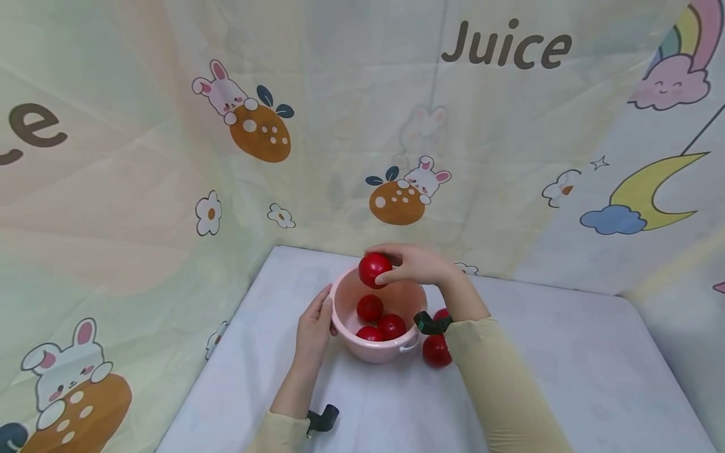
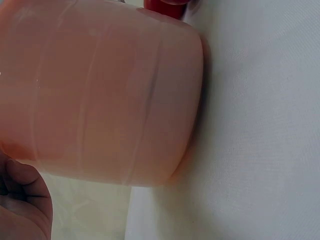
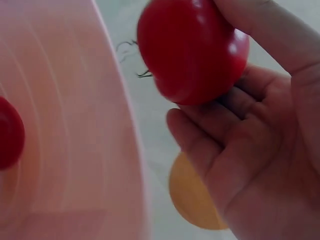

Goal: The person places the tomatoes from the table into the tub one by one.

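A pink bucket (image 1: 378, 353) stands upright on the table, with several red apples inside, among them one apple (image 1: 370, 308) toward the back. My left hand (image 1: 313, 330) holds the bucket's left side near the rim; in the left wrist view, a curled part of this hand (image 2: 25, 205) meets the bucket wall (image 2: 100, 100). Above the bucket's back rim, my right hand (image 1: 418, 264) grips another glossy red apple (image 1: 375, 270) between thumb and fingers. The right wrist view shows that apple (image 3: 192, 50) beside the rim, with the lower fingers stretched out beneath it.
Right of the bucket lie two more red apples, the nearer apple (image 1: 437, 351) partly behind my right sleeve (image 1: 498, 384). A white handle (image 1: 409, 346) hangs at the bucket's front right. A printed cloth (image 1: 340, 113) rises behind the white table (image 1: 566, 365).
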A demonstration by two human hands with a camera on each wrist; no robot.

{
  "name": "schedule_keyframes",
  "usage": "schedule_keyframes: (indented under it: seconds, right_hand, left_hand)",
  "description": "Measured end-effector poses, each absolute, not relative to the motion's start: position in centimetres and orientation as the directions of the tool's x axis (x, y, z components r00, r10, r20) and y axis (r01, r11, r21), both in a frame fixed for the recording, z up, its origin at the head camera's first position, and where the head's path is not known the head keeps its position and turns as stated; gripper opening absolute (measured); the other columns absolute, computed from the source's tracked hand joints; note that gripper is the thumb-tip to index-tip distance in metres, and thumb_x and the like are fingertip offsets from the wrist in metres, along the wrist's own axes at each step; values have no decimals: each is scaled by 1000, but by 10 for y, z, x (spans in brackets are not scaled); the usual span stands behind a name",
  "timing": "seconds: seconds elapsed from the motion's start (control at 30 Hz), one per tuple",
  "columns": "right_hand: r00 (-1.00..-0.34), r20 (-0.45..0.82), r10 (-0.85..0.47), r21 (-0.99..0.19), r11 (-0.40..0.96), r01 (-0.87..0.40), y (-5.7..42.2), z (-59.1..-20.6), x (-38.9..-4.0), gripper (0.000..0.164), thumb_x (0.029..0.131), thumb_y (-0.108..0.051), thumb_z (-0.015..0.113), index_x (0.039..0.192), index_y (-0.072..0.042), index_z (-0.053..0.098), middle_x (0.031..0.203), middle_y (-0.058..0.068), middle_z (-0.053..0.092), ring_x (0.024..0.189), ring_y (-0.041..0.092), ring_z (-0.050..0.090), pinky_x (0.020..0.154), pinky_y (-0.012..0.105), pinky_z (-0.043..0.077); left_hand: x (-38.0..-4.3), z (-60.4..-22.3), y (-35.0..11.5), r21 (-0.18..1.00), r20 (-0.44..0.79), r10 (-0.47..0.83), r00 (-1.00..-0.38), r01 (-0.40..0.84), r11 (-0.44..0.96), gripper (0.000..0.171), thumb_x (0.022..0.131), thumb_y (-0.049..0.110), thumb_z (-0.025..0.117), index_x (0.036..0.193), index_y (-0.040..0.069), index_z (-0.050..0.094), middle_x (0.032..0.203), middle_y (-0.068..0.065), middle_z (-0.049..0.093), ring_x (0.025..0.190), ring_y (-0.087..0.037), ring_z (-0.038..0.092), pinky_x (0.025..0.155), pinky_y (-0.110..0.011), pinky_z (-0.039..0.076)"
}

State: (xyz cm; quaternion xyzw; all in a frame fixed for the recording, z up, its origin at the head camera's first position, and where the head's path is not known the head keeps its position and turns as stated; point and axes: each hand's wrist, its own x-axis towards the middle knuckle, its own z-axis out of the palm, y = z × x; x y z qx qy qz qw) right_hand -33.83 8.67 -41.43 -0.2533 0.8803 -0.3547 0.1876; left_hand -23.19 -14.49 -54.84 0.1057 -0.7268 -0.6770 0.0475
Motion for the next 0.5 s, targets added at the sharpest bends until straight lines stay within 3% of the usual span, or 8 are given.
schedule_keyframes:
  seconds: [0.33, 0.5]
  right_hand:
    - [-712, -305, -633, -744, 624, -237, 63, -433, -340, 62, 73, -32, 87, 128, -43, 60, 123, -10, 60, 122, 21, 51, 86, 49, 57]
    - [-672, -370, -641, -764, 622, -173, 54, -442, -342, 59, 73, -31, 87, 125, -42, 62, 123, -10, 60, 124, 22, 49, 85, 47, 57]
  left_hand:
    - [-232, -548, -145, 994, -85, -213, -973, -99, 55, 44, 95, 55, 55, 138, 44, 53, 99, -10, 65, 70, -22, 57, 65, -23, 53]
    - [-232, -546, -146, 993, -93, -220, -971, -107, 55, 43, 95, 55, 57, 136, 46, 54, 102, -6, 67, 70, -23, 58, 65, -23, 53]
